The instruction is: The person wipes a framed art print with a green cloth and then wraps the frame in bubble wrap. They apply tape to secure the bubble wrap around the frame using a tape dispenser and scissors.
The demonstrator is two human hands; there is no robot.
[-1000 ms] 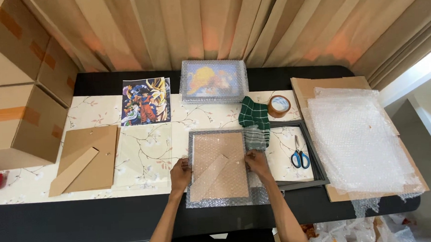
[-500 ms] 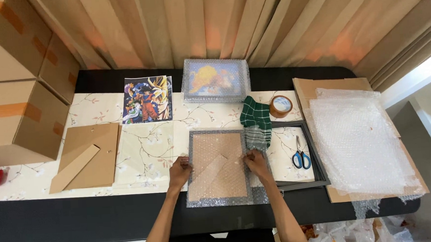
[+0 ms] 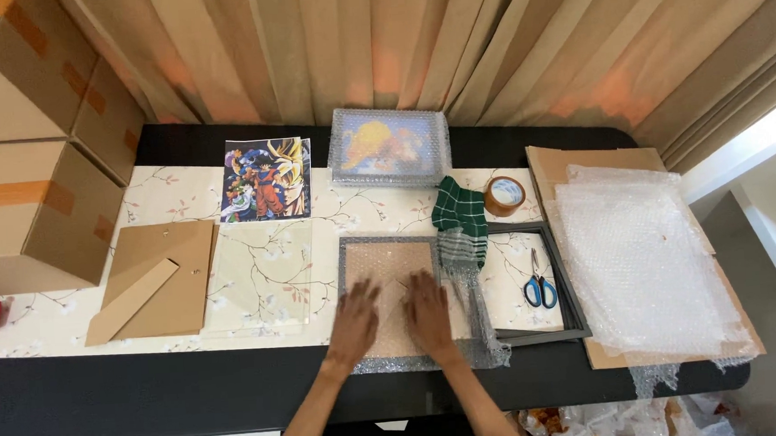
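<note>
Head view: grey picture frame (image 3: 388, 244) face-down on bubble wrap (image 3: 492, 350) at near edge of tabletop (image 3: 238, 403); left hand (image 3: 355, 321) and right hand (image 3: 428, 311) flat, side by side, fingers spread on frame's backing board, gripping nothing; green checked cloth (image 3: 459, 219) just right of frame, scissors (image 3: 539, 285) further right; risk: uneven pressing could slide frame on slick wrap toward edge.

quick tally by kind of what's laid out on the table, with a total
picture frames: 2, grey one under the hands, dark one
brown backing boards: 1
cartoon prints: 1
bubble-wrapped pictures: 1
green checked cloths: 1
tape rolls: 1
scissors: 1
loose bubble wrap sheets: 1
total: 9
</note>
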